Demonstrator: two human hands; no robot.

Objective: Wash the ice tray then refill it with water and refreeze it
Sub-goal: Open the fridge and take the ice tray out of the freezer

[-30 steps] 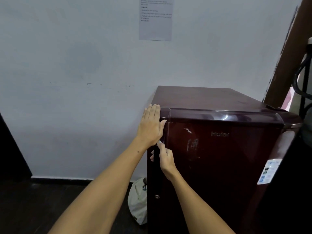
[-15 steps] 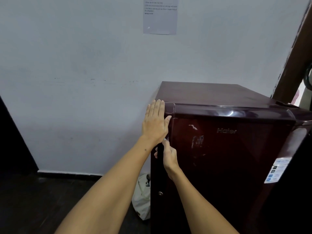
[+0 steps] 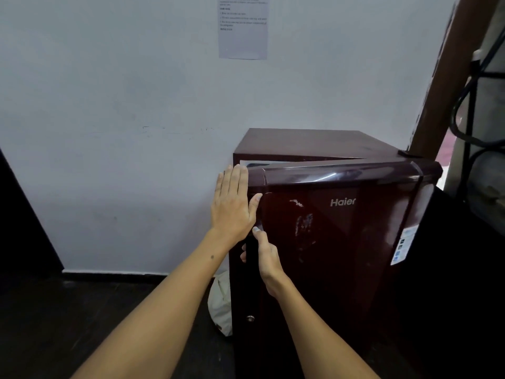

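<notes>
A small maroon fridge (image 3: 314, 143) stands against the white wall. Its door (image 3: 341, 242), marked Haier, is ajar by a narrow gap at the top left. My left hand (image 3: 232, 203) lies flat with straight fingers against the fridge's upper left corner beside the door edge. My right hand (image 3: 263, 255) grips the door's left edge, fingers curled round it and thumb up along the front. No ice tray is visible; the fridge's inside is hidden.
A white bag (image 3: 220, 305) lies on the dark floor left of the fridge. A paper sheet (image 3: 242, 28) hangs on the wall above. A brown door frame (image 3: 448, 77) and black cables (image 3: 470, 105) stand at the right.
The fridge door has swung out from shut to slightly ajar, pulled by my right hand. My left hand stays flat on the fridge corner.
</notes>
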